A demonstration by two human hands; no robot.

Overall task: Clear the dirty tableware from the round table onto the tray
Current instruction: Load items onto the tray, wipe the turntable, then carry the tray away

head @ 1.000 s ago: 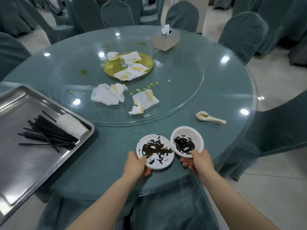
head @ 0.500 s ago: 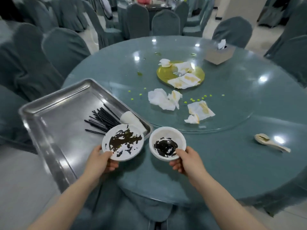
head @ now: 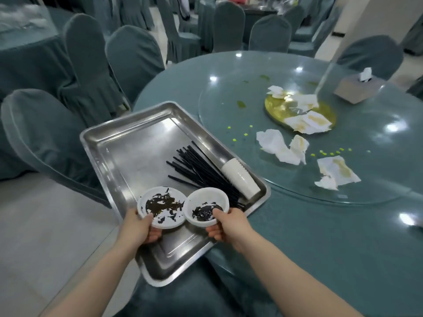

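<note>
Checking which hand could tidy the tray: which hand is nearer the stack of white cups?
Right. The right hand, holding the bowl, sits just below the cup stack; the left hand, holding the plate, is farther off on the tray's near-left side.

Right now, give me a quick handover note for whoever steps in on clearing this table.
Left hand holds the dirty saucer; right hand holds the dirty bowl, both over the tray.
Done: black chopsticks and stacked cups lie in the tray.
Left: set both dishes down; the yellow plate is on the turntable. Crumpled napkins also remain.
</note>
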